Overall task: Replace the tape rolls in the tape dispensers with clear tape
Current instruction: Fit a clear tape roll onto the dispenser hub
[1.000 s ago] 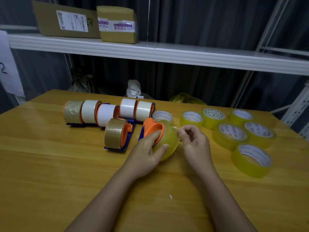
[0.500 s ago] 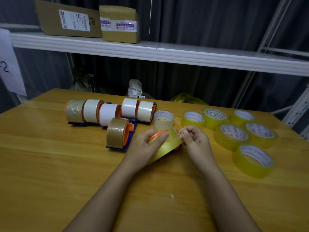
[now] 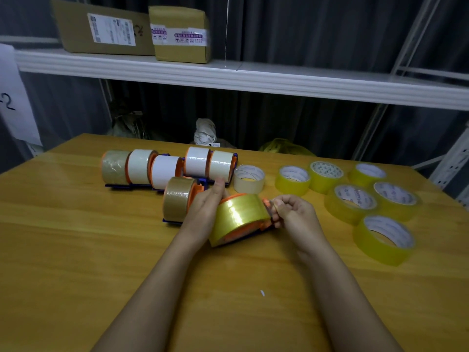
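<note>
The left hand (image 3: 205,212) grasps the side of an orange tape dispenser (image 3: 251,226) that carries a clear yellowish tape roll (image 3: 238,214), low over the middle of the desk (image 3: 76,250). The right hand (image 3: 294,214) pinches the tape end at the dispenser's right edge. Six spare clear rolls (image 3: 355,199) lie flat on the desk to the right, and other loaded dispensers (image 3: 165,171) stand just behind the left hand.

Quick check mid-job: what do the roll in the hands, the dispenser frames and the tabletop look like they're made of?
Held tape roll: glossy, yellow-tinted see-through plastic film, with bright glare streaks on it; it sits on an orange hub, likely moulded plastic. Dispenser frame: dark blue with an even matte look, probably plastic too. Table: wood or wood-look laminate, with visible grain lines and a soft sheen; I cannot tell which.
</note>
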Demonstrator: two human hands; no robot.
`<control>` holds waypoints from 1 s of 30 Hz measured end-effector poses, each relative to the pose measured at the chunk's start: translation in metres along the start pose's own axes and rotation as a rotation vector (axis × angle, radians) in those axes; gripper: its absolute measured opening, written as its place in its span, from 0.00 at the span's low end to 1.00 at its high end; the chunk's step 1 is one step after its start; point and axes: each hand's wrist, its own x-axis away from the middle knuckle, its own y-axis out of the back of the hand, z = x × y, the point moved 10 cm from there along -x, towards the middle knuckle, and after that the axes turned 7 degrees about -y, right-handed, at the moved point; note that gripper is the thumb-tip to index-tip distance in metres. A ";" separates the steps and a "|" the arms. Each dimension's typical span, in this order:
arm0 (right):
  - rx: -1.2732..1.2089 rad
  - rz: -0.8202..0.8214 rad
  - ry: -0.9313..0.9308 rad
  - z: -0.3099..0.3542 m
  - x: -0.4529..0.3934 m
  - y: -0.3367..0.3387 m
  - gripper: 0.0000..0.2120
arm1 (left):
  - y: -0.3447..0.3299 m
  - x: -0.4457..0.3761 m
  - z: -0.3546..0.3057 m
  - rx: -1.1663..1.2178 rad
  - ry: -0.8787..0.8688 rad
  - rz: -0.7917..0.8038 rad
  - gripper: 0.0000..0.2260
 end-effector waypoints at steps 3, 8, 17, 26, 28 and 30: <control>0.027 0.008 -0.013 -0.002 0.000 0.005 0.08 | 0.014 0.000 -0.001 -0.012 -0.009 -0.084 0.27; -0.002 0.081 -0.033 0.000 -0.001 0.002 0.09 | 0.020 0.003 -0.001 -0.036 0.057 -0.136 0.29; -0.339 0.139 -0.187 -0.011 0.001 0.003 0.06 | 0.021 0.003 0.003 -0.044 0.083 -0.157 0.26; -0.416 0.268 -0.285 -0.016 0.007 -0.011 0.18 | 0.021 0.004 0.001 -0.020 0.066 -0.172 0.25; -0.417 0.295 -0.290 -0.016 0.008 -0.013 0.18 | 0.022 0.004 0.000 -0.027 0.062 -0.179 0.24; -0.422 0.316 -0.297 -0.015 0.010 -0.015 0.19 | 0.022 0.003 -0.002 -0.044 0.049 -0.177 0.24</control>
